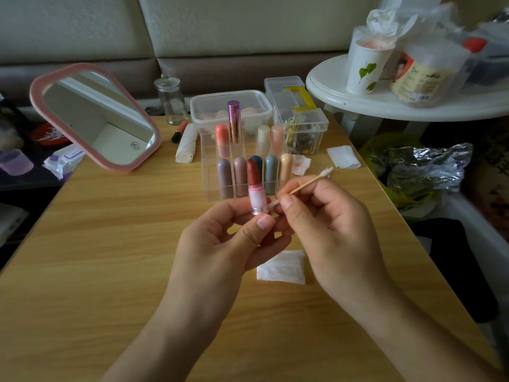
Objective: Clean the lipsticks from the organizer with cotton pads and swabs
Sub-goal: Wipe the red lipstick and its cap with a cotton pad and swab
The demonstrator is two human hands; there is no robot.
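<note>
Now: left grip (220, 244) pinches the lipstick (256, 186) by its base, above the tabletop (110, 244), just near of the organizer (209, 172). Right grip (330, 224) pinches the swab (308, 181), tip at the tube. Risk: the bullet is bare, so a slipped swab could gouge it or smear colour.

No wording is legible; the mirror (96, 114) bears a round emblem (135, 145), the jar label (418, 78) blurred print.

Your light wooden table (110, 244) carries a pink-framed mirror (96, 117), a clear acrylic organizer (206, 164) and, nearest you, a folded white cotton pad (282, 267).
</note>
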